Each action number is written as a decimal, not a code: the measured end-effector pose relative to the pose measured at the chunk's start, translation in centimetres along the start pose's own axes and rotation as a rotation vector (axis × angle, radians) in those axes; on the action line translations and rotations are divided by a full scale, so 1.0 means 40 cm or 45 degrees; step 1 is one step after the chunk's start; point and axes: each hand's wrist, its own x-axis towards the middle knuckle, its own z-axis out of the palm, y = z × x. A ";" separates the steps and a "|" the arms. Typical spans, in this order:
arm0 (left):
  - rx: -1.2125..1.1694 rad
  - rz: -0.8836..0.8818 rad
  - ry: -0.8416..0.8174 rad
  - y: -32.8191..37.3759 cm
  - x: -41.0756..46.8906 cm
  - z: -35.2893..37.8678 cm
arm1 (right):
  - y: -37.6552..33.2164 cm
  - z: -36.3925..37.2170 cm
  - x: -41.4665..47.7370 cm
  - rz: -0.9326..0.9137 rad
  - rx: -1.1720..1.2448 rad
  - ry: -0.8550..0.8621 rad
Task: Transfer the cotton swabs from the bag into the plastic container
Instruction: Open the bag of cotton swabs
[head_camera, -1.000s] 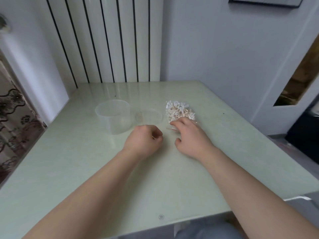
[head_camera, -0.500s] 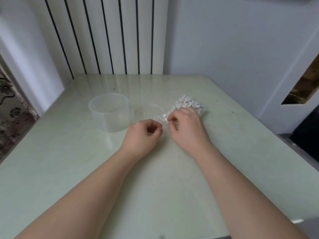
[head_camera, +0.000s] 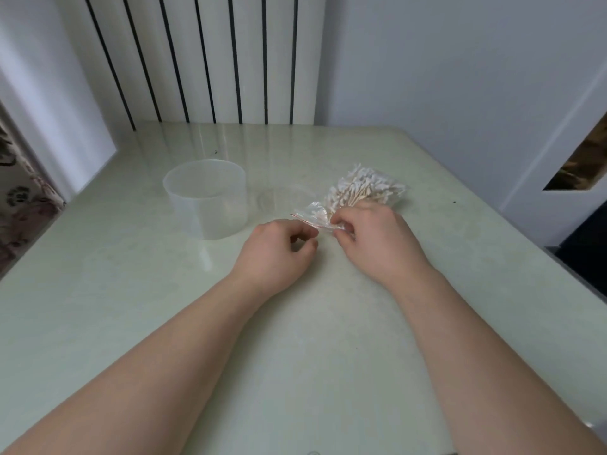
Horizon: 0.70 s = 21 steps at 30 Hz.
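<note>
Table (head_camera: 124, 323), pale green and glossy, carries a clear plastic container (head_camera: 207, 208), upright and open, left of centre. Right hand (head_camera: 377, 244) pinches the near end of the bag (head_camera: 314, 214), which sits right of the container. Left hand (head_camera: 276, 254) is curled just beside the bag's red-striped mouth; I cannot tell whether it grips. Cotton swabs (head_camera: 361, 187) fill the bag's far end.

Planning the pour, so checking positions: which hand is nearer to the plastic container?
Left. The left hand lies just right of the plastic container, with a small gap between them. The right hand is farther right, pinching the mouth of the bag.
</note>
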 end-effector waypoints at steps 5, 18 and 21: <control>-0.085 -0.021 0.012 -0.001 -0.001 0.002 | -0.006 0.011 -0.001 -0.020 0.284 0.120; -0.510 -0.162 0.034 -0.002 0.021 -0.008 | -0.036 0.024 -0.003 0.100 0.654 0.149; -0.474 -0.183 0.048 0.005 0.022 -0.005 | -0.038 0.023 -0.003 0.129 0.659 0.149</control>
